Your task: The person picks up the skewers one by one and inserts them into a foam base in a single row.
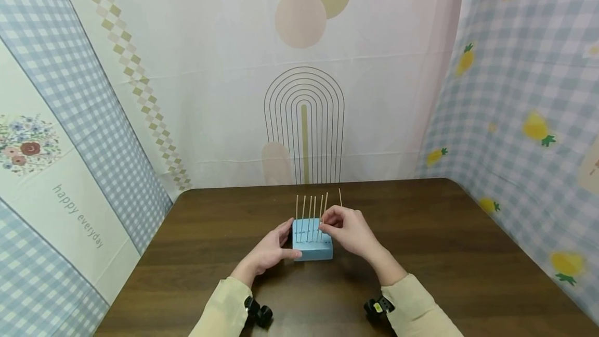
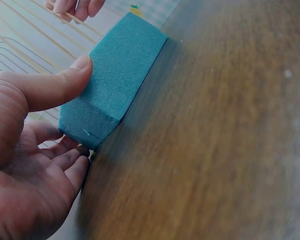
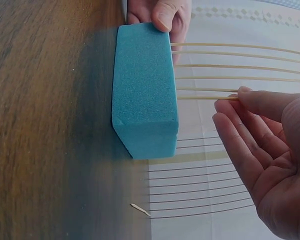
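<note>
A light blue foam block (image 1: 313, 251) stands on the table, with several thin wooden skewers (image 1: 303, 212) upright in its top in a row. My left hand (image 1: 269, 251) holds the block at its left side, thumb on the front face and fingers farther back against the side. Above the block's right part, my right hand (image 1: 348, 230) pinches a skewer (image 3: 205, 98) between thumb and index finger. The right wrist view shows that skewer's lower end meeting the block's top; its upper part is hidden behind the fingers there. The other right fingers are loosely extended.
The dark brown wooden table (image 1: 196, 254) runs back to a patterned curtain (image 1: 224, 118). One more skewer (image 1: 340, 197) shows behind my right hand, partly hidden; its pointed end (image 3: 140, 209) lies over the table in the right wrist view. Checked cloth (image 1: 505, 118) hangs at the right.
</note>
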A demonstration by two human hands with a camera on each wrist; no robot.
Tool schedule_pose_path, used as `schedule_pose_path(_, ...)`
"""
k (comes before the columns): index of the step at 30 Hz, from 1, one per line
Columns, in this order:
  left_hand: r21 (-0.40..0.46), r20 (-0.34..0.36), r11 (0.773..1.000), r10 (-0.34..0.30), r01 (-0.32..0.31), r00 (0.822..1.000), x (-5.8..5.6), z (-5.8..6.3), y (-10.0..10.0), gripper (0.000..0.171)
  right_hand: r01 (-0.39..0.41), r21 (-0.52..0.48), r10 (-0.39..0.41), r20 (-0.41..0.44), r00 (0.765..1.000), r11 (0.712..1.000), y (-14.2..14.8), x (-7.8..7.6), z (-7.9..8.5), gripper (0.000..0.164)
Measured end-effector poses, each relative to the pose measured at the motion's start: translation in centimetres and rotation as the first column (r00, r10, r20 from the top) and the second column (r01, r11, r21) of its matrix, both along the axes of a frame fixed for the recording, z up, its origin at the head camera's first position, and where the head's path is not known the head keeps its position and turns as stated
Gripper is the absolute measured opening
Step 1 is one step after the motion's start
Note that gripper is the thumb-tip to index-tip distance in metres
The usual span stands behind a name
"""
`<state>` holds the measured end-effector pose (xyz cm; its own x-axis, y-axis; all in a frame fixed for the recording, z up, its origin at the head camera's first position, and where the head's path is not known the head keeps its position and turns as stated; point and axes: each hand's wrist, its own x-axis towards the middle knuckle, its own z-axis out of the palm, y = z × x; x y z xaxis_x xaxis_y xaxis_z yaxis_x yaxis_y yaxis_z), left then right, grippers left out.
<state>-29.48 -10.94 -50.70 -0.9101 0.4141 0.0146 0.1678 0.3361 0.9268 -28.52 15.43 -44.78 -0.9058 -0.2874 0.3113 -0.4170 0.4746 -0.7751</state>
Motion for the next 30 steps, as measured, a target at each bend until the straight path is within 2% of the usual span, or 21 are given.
schedule_pose_path(15, 0.007, 0.009, 1.0, -0.002, 0.002, 1.0, -0.08, 0.0, 0.25, 0.103, -0.037, -0.016, 0.037, 0.001, 0.999, 0.999, -0.09, -0.12, -0.17, 0.016)
schedule_pose_path(30, 0.009, 0.009, 1.0, -0.002, 0.002, 1.0, -0.08, -0.03, 0.18, 0.103, -0.025, -0.018, 0.026, 0.022, 0.999, 1.0, -0.38, -0.05, -0.18, 0.014)
